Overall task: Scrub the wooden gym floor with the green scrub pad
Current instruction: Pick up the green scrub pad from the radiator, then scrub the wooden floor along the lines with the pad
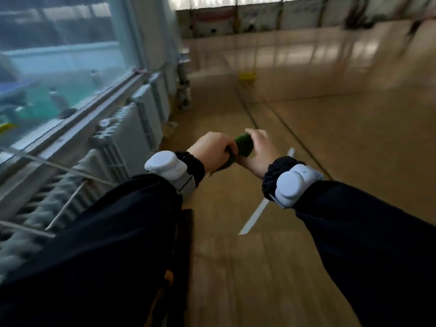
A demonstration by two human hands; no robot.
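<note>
Green scrub pad [244, 145] looks light, floppy, bends easy. Left hand [212, 151] and right hand [258, 153] both clamped on it, above gym floor [306, 161]. Better palm flat on top.

Single head-worn wide-angle view, set above the person's chest, looking forward and down along both outstretched dark sleeves to the left hand [213, 151] and right hand [256, 153], which meet near frame centre, close to the lens. Axis tilted: the wooden floor [295, 142] slopes across the frame and runs off to the far wall [259, 17] at top, with windows [59, 67] and radiators [122, 142] down the left edge bowed by the wide lens. Whole frame soft with blur; no second view, so no overlap to note.
</note>
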